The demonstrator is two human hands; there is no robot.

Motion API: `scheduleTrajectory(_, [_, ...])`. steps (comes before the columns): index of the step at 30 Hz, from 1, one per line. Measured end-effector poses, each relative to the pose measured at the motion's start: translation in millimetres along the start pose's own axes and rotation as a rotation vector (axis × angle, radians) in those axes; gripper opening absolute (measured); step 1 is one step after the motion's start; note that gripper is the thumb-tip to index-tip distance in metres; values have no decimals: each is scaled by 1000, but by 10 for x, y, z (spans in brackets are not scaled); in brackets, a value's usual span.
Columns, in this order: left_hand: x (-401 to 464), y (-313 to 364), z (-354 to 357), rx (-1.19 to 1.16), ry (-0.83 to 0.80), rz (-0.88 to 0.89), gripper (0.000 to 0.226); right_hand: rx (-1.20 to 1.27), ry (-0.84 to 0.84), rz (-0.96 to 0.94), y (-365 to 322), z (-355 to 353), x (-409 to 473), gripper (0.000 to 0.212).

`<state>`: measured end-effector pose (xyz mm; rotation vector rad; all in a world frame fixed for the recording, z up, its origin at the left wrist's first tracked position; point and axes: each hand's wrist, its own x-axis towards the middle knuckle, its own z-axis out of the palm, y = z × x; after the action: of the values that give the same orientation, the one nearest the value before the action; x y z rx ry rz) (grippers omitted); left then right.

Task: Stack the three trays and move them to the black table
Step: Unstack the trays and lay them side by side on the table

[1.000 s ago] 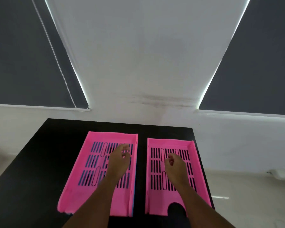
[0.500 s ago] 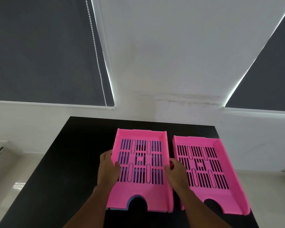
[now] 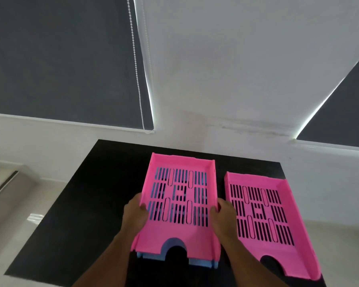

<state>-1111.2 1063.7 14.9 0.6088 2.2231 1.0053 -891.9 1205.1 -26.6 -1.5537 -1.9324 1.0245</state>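
I see two hot-pink plastic trays side by side on the black table, whose top is matte and flat with square edges. The left pink tray is a shallow rectangle with low straight walls, its floor cut through with rows of narrow slots, a few long oval loops and a small square motif in the middle; a half-round notch is scooped out of its near edge. It sits nested on a pale blue tray, which I can make out as a strip under the near edge, around the notch, and as blue tint through the slots. The right pink tray has the same moulded pattern and notch; it lies flat just beside the stack with a thin dark gap between them, its slots showing only black.

My left hand is wrapped over the left wall of the stack, thumb on the inside, fingers hidden beneath. My right hand is closed on the right wall the same way, thumb hooked over the rim
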Motion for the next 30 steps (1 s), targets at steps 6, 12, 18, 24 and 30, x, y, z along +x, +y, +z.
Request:
scheduleTrajectory(6, [7,18,-397,21,99,5,15,34,-72,-103,-407,102,124,14])
scheduleTrajectory(12, [83,-195,-874,42,194,48,14,47,-154,-214,-786,532,62,19])
scheduleTrajectory(18, [379,-543,-1452,76,189,69,21,27,-151,-257,-1193,1133,-55,25])
scheduleTrajectory(24, [801,-965,-1961,147,161,36,26,-3,-170,-193,-1427,1840,-204,34])
scheduleTrajectory(30, [1057,-1263,-2105,141,94,33,22,-111,-236,-92,-1404,2244,-336,33])
